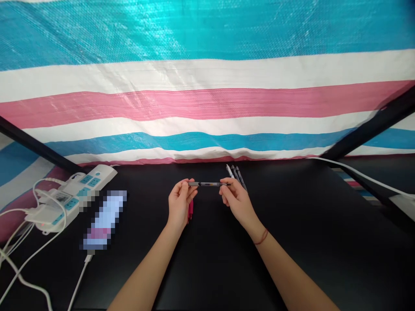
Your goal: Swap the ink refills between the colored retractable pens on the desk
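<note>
A slim pen (209, 184) with a clear barrel is held level between my two hands, above the black table. My left hand (180, 198) pinches its grey end between thumb and fingers. At the other end, the fingers of my right hand (236, 198) close around the darker tip, which they partly hide. Red pens (190, 211) lie on the table right beside my left hand, partly covered by it. Just behind my right hand, several black and white pens (236, 172) lie side by side, their lower ends hidden.
On the left, a white power strip (94, 179) with plugged-in cables stands near a phone-like device (105, 220), blurred out, on a white charging cable (79, 276). A striped sheet (207, 103) hangs behind the black table (207, 268). Dark frame bars (372, 123) slant at both sides.
</note>
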Tool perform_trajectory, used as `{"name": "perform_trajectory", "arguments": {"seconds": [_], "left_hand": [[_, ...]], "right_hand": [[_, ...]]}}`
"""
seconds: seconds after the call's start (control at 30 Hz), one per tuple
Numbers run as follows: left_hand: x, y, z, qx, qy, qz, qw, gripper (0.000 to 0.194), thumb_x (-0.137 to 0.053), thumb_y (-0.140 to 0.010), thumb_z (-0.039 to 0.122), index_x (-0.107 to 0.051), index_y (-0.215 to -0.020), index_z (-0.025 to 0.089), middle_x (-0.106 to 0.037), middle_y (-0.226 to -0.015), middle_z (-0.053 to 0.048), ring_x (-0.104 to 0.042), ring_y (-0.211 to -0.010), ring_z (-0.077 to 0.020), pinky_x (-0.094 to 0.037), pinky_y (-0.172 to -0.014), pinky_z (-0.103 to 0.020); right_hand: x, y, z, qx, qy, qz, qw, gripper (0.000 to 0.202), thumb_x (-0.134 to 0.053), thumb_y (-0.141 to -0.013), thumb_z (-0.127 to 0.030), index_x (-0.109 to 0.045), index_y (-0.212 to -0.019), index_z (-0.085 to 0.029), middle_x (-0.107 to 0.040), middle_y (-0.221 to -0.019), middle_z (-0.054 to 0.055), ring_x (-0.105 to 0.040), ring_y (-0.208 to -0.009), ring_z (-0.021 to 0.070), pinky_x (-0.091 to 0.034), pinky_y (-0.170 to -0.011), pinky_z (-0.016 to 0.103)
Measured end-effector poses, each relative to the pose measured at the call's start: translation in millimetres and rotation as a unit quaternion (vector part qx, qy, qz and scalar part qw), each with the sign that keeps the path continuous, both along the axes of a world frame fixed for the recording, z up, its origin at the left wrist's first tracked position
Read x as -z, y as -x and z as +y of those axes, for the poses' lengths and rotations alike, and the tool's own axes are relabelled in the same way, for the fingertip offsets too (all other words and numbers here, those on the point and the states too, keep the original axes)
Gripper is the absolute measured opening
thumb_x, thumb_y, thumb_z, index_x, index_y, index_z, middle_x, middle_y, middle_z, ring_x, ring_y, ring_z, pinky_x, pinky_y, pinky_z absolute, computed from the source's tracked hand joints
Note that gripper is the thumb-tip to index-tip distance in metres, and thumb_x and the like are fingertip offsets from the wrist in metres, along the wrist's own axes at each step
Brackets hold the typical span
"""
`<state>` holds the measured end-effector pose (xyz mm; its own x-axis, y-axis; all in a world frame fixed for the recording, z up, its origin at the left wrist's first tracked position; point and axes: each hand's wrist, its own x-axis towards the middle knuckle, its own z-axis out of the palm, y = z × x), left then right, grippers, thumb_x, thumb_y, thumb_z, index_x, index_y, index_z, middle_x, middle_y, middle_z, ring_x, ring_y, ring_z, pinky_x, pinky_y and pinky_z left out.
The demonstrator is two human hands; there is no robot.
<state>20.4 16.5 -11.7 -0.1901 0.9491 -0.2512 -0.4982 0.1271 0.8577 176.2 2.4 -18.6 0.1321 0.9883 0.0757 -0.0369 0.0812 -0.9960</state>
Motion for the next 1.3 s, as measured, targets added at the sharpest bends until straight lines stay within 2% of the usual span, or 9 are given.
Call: {"name": "perform_trajectory", "arguments": {"seconds": [0.13,0.27,0.43,0.67,0.83,1.07,1.3], "left_hand": [[-1.1,1.8,1.2,-0.005,0.009,-0.01,1.0,0.014,-0.062,-0.083,0.027,-0.061,-0.09,0.016,-0.071,-0.1,-0.009,-0.07,-0.078,-0.0142,-0.054,-0.075,-0.026],[-0.8,4.0,2.1,-0.003,0.008,-0.01,1.0,0.014,-0.062,-0.082,0.027,-0.061,-0.09,0.016,-0.071,-0.101,-0.009,-0.07,-0.08,-0.0147,-0.054,-0.076,-0.026],[-0.2,5.7,3.1,0.0,0.005,-0.006,1.0,0.015,-0.062,-0.082,0.029,-0.061,-0.091,0.016,-0.071,-0.1,-0.009,-0.07,-0.081,-0.0149,-0.054,-0.077,-0.027],[-1.5,6.9,6.5,0.006,-0.006,0.009,1.0,0.02,-0.065,-0.079,0.033,-0.061,-0.09,0.017,-0.071,-0.099,-0.008,-0.069,-0.08,-0.0145,-0.053,-0.079,-0.028],[-2.9,6.5,9.3,0.001,-0.012,0.006,1.0,0.02,-0.066,-0.079,0.032,-0.061,-0.089,0.016,-0.071,-0.095,-0.007,-0.069,-0.074,-0.0122,-0.053,-0.076,-0.026],[-1.3,6.0,10.1,0.006,-0.014,0.016,1.0,0.023,-0.067,-0.078,0.034,-0.061,-0.09,0.016,-0.071,-0.097,-0.009,-0.069,-0.076,-0.0139,-0.053,-0.077,-0.029],[-4.6,8.2,8.2,0.002,-0.014,0.012,1.0,0.022,-0.067,-0.077,0.034,-0.061,-0.089,0.016,-0.071,-0.094,-0.008,-0.069,-0.074,-0.0132,-0.054,-0.077,-0.028]], "right_hand": [[-3.2,-0.8,0.4,0.029,0.048,-0.008,0.998,0.036,-0.052,-0.08,-0.055,-0.054,-0.077,-0.019,-0.053,-0.058,-0.003,-0.041,-0.041,0.008,-0.031,-0.039,0.022],[-3.3,-4.1,1.6,0.008,0.074,-0.024,0.997,0.043,-0.053,-0.078,-0.059,-0.052,-0.065,-0.018,-0.048,-0.05,-0.003,-0.039,-0.04,0.0081,-0.03,-0.038,0.022],[-3.4,-4.1,1.4,0.004,0.051,-0.016,0.999,0.035,-0.058,-0.075,-0.054,-0.055,-0.073,-0.019,-0.05,-0.055,-0.004,-0.041,-0.043,0.009,-0.031,-0.041,0.022],[-4.9,-2.1,-1.1,0.022,0.023,-0.087,0.996,0.028,-0.054,-0.08,-0.047,-0.056,-0.072,-0.019,-0.05,-0.054,-0.003,-0.045,-0.049,0.0116,-0.035,-0.048,0.024],[-2.4,-0.9,-1.9,0.021,0.019,-0.088,0.996,0.027,-0.052,-0.081,-0.046,-0.055,-0.073,-0.02,-0.048,-0.054,-0.003,-0.045,-0.05,0.012,-0.034,-0.048,0.024],[-1.2,0.3,-1.9,0.04,0.012,-0.09,0.995,0.028,-0.052,-0.081,-0.047,-0.055,-0.072,-0.02,-0.046,-0.054,-0.004,-0.043,-0.048,0.0115,-0.032,-0.045,0.024],[-2.8,1.5,-5.6,0.055,-0.027,-0.181,0.982,0.023,-0.049,-0.083,-0.04,-0.056,-0.074,-0.02,-0.046,-0.054,-0.003,-0.043,-0.049,0.0124,-0.034,-0.049,0.025]]}}
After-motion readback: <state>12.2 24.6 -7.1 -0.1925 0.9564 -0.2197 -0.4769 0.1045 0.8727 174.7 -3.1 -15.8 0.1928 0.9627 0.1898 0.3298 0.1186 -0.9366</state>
